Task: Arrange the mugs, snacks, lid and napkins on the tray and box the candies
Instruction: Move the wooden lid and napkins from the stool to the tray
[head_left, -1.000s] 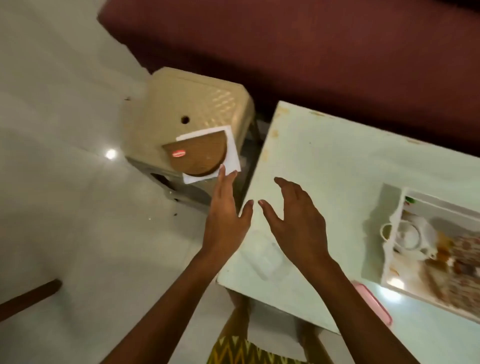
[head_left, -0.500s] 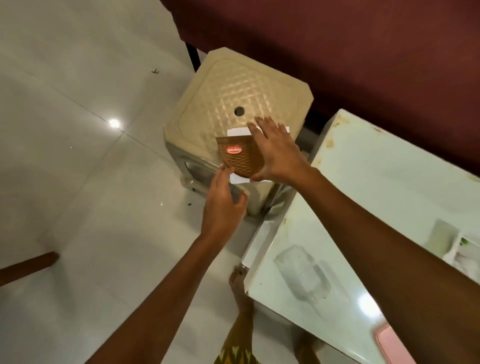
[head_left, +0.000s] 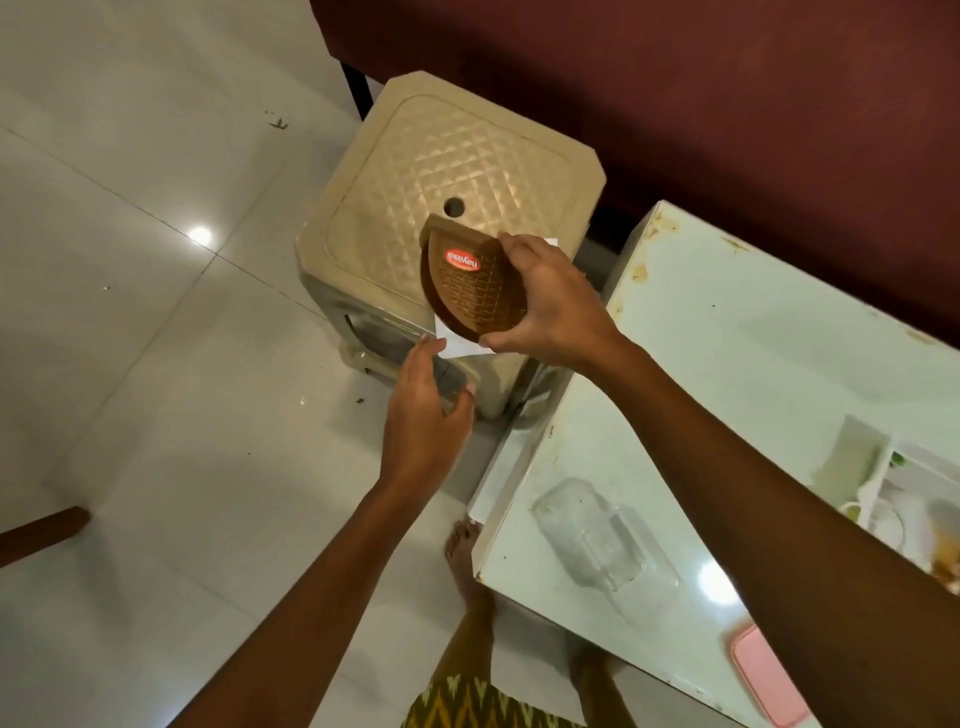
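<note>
My right hand grips a brown half-round napkin holder with a red label, tilted up above the beige plastic stool. White napkins peek out beneath the holder, and a corner shows past my right fingers. My left hand hovers just below them, fingers apart, its fingertips close to the lower napkin edge. The white tray with a white mug sits at the right edge of the table.
A pale green table stands to the right of the stool, with a clear plastic container near its front corner and a pink lid at its near edge. A dark red sofa runs behind. My bare feet are on the white tiled floor.
My right hand reached to the stool, closed on the napkin holder and lifted and tilted it up. My left hand dropped back slightly below the napkins. The view shifted left.
</note>
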